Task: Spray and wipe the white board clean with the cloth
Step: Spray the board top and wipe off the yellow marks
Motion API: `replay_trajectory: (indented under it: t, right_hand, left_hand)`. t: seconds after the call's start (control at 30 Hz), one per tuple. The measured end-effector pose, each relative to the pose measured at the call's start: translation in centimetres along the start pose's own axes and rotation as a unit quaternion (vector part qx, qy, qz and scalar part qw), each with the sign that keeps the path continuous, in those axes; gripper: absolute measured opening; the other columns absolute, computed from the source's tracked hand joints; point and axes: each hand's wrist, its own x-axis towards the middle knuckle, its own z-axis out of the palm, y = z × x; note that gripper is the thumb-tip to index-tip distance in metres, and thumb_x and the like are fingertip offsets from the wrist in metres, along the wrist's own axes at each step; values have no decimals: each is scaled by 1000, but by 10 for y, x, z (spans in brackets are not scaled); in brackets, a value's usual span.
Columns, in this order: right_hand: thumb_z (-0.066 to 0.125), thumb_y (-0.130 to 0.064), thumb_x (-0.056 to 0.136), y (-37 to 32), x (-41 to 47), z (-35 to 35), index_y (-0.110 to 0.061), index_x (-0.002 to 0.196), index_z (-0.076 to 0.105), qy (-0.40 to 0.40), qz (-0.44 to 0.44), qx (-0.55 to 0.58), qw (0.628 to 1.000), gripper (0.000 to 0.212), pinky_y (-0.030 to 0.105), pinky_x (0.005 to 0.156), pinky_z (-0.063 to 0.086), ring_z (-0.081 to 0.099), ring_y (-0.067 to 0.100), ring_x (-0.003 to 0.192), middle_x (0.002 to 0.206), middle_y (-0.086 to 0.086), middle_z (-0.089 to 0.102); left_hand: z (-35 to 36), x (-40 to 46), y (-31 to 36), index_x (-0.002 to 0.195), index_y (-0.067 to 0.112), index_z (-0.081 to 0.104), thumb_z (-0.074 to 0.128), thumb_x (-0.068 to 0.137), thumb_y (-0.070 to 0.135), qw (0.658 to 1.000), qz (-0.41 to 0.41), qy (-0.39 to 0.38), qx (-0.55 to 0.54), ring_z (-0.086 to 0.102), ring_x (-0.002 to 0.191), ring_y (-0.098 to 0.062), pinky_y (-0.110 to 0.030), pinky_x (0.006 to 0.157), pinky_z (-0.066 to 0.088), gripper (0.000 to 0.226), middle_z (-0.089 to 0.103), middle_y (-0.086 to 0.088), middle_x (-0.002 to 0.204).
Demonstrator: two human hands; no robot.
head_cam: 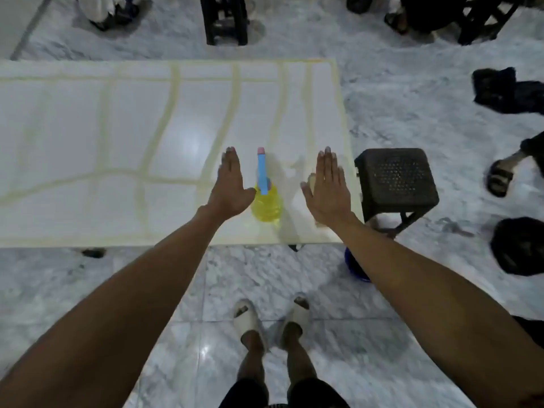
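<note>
Flanking spray bottle (266, 203), left hand (231, 187), right hand (326, 191), grips flat, fingers straight, holding nothing

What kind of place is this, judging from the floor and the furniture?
Probably an indoor room or hall used as a shared work space. The floor is polished marble-look tile, a white board lies low over it, and a dark plastic stool stands beside the board.

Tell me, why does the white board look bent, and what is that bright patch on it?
Head view: the wide-angle lens bows the white board and its yellowish lines; the bright patch is glare from a light overhead, with another on the floor tile. Both open hands, left hand and right hand, and the spray bottle look slightly soft.
</note>
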Motion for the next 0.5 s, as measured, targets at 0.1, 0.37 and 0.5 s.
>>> replay_trajectory:
  t: [0.1, 0.37, 0.5]
  right_hand:
    - [40, -54, 100, 15, -3, 25, -3, 156, -3, -130, 86, -19, 988, 88, 46, 124, 10, -5, 30, 153, 164, 17, -9]
    - [54, -23, 100, 20, -1, 65, 11, 149, 15, -230, 150, -122, 954, 71, 45, 120, 21, 22, 44, 146, 156, 34, 19]
    - [54, 7, 91, 27, 16, 53, 8, 126, 52, -201, 60, -151, 966, 35, 35, 104, 42, 51, 37, 127, 133, 25, 55]
  left_hand:
    - [23, 0, -11, 171, 16, 4, 84, 89, 37, 991, -48, -80, -95, 19, 163, -20, -26, 122, 20, 116, 12, -5, 179]
    - [73, 13, 10, 120, 13, 64, 86, 89, 26, 964, -27, 148, -218, 65, 90, 9, -1, 84, 42, 40, 71, 7, 110]
    - [82, 25, 25, 139, -2, 57, 68, 96, 2, 950, -41, 209, -229, 66, 87, 7, 0, 81, 43, 44, 64, 19, 110]
